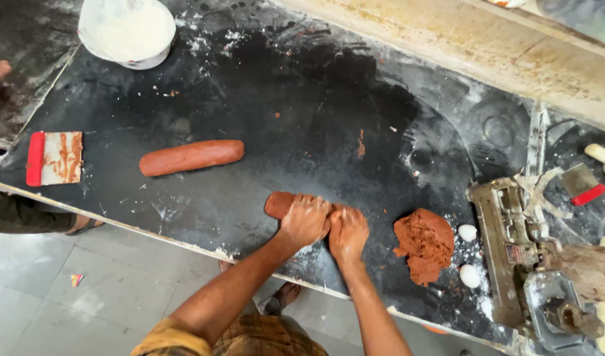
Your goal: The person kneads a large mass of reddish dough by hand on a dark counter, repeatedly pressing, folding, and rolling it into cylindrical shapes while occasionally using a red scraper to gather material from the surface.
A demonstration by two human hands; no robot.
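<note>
Two hands (L [305, 220], R [348, 232]) pressing 1 dough roll [280, 204]; 2nd roll [191, 157] apart.

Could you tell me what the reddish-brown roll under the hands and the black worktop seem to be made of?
The roll under the left hand and right hand looks like soft, matte dough: smooth and pressed into a log. The worktop looks like dark stone or laminate, dull, scuffed and dusted with white powder.
</note>
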